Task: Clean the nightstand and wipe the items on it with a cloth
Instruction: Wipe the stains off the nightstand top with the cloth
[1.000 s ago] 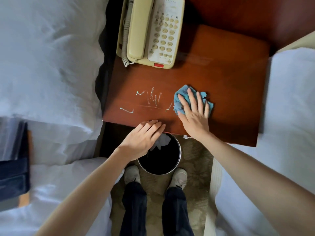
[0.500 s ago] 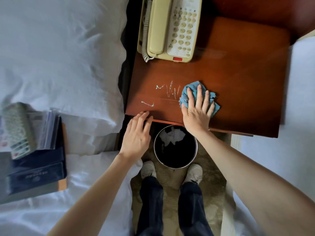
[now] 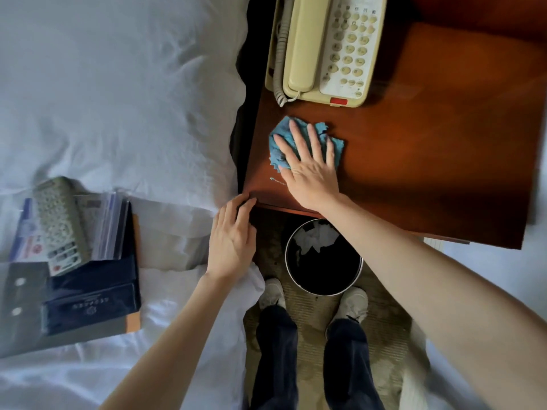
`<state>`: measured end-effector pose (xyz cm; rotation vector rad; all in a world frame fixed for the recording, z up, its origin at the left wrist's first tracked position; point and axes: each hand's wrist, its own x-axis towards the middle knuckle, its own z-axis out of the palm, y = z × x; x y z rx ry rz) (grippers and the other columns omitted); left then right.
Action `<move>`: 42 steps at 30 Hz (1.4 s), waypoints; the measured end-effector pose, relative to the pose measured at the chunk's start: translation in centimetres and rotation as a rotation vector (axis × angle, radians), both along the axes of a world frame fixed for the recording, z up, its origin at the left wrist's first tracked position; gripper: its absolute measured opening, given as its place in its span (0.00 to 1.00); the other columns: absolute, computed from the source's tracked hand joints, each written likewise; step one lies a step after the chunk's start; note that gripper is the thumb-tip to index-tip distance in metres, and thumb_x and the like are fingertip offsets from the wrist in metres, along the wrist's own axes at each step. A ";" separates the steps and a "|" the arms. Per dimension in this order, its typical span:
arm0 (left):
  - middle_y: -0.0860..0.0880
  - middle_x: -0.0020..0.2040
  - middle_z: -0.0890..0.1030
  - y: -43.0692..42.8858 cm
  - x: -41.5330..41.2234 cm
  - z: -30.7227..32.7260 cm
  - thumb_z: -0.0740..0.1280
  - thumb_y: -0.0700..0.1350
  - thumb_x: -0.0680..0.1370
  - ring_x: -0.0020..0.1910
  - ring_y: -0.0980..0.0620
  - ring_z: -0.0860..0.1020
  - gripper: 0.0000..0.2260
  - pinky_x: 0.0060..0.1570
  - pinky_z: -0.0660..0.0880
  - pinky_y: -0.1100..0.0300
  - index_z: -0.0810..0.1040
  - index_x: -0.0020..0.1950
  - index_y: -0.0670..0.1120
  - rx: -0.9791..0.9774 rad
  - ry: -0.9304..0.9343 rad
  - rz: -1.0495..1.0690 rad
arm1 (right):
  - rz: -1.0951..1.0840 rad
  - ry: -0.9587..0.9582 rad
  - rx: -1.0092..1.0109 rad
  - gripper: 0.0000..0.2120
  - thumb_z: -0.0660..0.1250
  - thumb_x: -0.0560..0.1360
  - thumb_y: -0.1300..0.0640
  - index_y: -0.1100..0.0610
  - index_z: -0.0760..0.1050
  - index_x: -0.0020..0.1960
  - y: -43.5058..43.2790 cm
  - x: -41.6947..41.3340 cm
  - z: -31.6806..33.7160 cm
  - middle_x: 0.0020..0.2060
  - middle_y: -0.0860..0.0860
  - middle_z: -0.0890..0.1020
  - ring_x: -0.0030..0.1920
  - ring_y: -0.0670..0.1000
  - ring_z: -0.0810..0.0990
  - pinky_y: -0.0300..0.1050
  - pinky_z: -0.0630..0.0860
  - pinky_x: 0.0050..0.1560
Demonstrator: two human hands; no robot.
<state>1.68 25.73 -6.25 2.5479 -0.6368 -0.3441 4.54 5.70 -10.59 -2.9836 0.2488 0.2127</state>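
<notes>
Obs: reddish-brown polished wooden nightstand, its surface carrying one item only, a cream plastic corded telephone at the back. Crumpled blue cloth lies on the surface just in front of the telephone, near its handset end but apart from it. Right grip is flat on the cloth with fingers spread and straight, pressing rather than clutching; judged to spread load so the whole wad drags across the wood. A short white streak shows in front of the telephone, just past the cloth's near edge, by the heel of the right grip, so this patch is likely not finished. Left grip holds nothing: fingers loosely extended, tips touching the surface corner in front of the telephone on its handset side, probably as a brace while leaning. Round black metal-rimmed waste bin stands on the floor in front of the telephone, partly under the surface's front edge, placed to catch debris. Telephone itself looks not yet wiped
</notes>
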 end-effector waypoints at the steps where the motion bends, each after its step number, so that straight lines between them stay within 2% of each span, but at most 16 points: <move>1: 0.41 0.63 0.74 0.0 0.1 0.2 0.60 0.31 0.73 0.61 0.42 0.74 0.20 0.61 0.71 0.51 0.74 0.65 0.38 -0.045 0.018 0.036 | 0.028 -0.002 0.000 0.27 0.50 0.77 0.44 0.44 0.53 0.75 0.3 0.3 0.0 0.77 0.50 0.52 0.76 0.57 0.51 0.62 0.47 0.72; 5: 0.44 0.63 0.74 0.1 0.4 1.6 0.56 0.33 0.75 0.59 0.46 0.76 0.19 0.55 0.73 0.61 0.73 0.64 0.40 -0.148 0.020 0.149 | 0.124 0.040 -0.011 0.27 0.48 0.77 0.43 0.43 0.51 0.75 1.3 0.9 0.2 0.77 0.49 0.50 0.76 0.57 0.48 0.62 0.47 0.72; 7: 0.46 0.62 0.75 0.2 0.3 2.4 0.53 0.37 0.75 0.57 0.48 0.76 0.19 0.52 0.70 0.68 0.74 0.63 0.42 -0.153 -0.015 0.168 | 0.183 0.054 -0.017 0.27 0.46 0.77 0.44 0.43 0.50 0.75 1.6 0.7 0.3 0.77 0.49 0.50 0.76 0.56 0.47 0.61 0.46 0.72; 10: 0.47 0.61 0.76 -0.1 0.2 3.2 0.52 0.40 0.76 0.57 0.50 0.76 0.19 0.52 0.67 0.72 0.74 0.62 0.44 -0.174 -0.035 0.204 | 0.283 0.055 0.003 0.26 0.48 0.77 0.44 0.44 0.52 0.75 2.3 -0.1 0.5 0.77 0.49 0.51 0.76 0.56 0.47 0.61 0.45 0.72; 15: 0.45 0.59 0.78 -1.3 -0.7 3.4 0.54 0.41 0.76 0.56 0.47 0.77 0.18 0.52 0.76 0.57 0.75 0.62 0.41 -0.149 -0.047 0.186 | 0.408 0.064 -0.002 0.31 0.58 0.76 0.46 0.44 0.49 0.75 2.8 -3.3 0.5 0.77 0.50 0.50 0.76 0.57 0.47 0.61 0.46 0.72; 19: 0.44 0.58 0.78 -2.6 -1.9 3.2 0.54 0.40 0.76 0.55 0.46 0.77 0.18 0.52 0.76 0.54 0.75 0.62 0.42 -0.124 -0.041 0.172 | 0.435 0.082 -0.041 0.36 0.62 0.75 0.48 0.43 0.43 0.75 1.1 -5.8 0.4 0.77 0.49 0.46 0.76 0.56 0.44 0.60 0.45 0.73; 24: 0.43 0.57 0.78 -4.3 -3.0 2.6 0.57 0.36 0.75 0.54 0.43 0.76 0.16 0.53 0.75 0.47 0.75 0.62 0.41 -0.069 -0.023 0.164 | 0.373 -0.005 -0.076 0.37 0.64 0.74 0.49 0.45 0.48 0.76 -4.8 -9.9 0.8 0.77 0.50 0.51 0.76 0.57 0.50 0.59 0.51 0.72; 28: 0.41 0.59 0.76 -5.5 -3.2 1.8 0.60 0.33 0.75 0.55 0.40 0.74 0.17 0.56 0.73 0.47 0.75 0.62 0.39 0.012 -0.051 0.143 | 0.317 -0.025 -0.134 0.37 0.64 0.74 0.45 0.44 0.48 0.76 -10.7 -14.3 0.4 0.77 0.50 0.51 0.76 0.57 0.51 0.60 0.52 0.71; 32: 0.39 0.64 0.74 -6.0 -2.7 1.0 0.61 0.33 0.73 0.63 0.38 0.70 0.19 0.63 0.69 0.46 0.73 0.64 0.37 0.118 -0.123 0.097 | 0.263 -0.016 -0.198 0.32 0.55 0.76 0.41 0.43 0.46 0.76 -16.5 -18.6 0.1 0.77 0.50 0.51 0.76 0.57 0.52 0.60 0.52 0.71; 35: 0.37 0.69 0.70 -6.1 -2.5 0.4 0.62 0.33 0.73 0.68 0.37 0.67 0.22 0.66 0.68 0.44 0.70 0.68 0.36 0.200 -0.096 0.028 | 0.191 -0.003 -0.224 0.30 0.52 0.77 0.41 0.44 0.47 0.76 -19.8 -21.5 -0.1 0.77 0.52 0.54 0.76 0.58 0.53 0.61 0.53 0.70; 39: 0.35 0.71 0.65 -5.8 -2.6 -0.2 0.62 0.33 0.73 0.69 0.35 0.65 0.25 0.66 0.68 0.42 0.66 0.70 0.34 0.232 -0.032 -0.065 | 0.035 0.001 -0.267 0.32 0.58 0.75 0.43 0.47 0.52 0.76 -23.0 -25.1 -0.1 0.76 0.53 0.55 0.75 0.59 0.54 0.64 0.56 0.69; 42: 0.35 0.72 0.65 -5.5 -2.6 -0.5 0.61 0.32 0.73 0.70 0.35 0.64 0.24 0.66 0.68 0.41 0.66 0.70 0.34 0.190 -0.026 -0.060 | 0.026 -0.015 -0.289 0.33 0.67 0.74 0.48 0.50 0.57 0.74 -23.6 -26.1 -0.2 0.76 0.54 0.58 0.75 0.61 0.56 0.65 0.57 0.67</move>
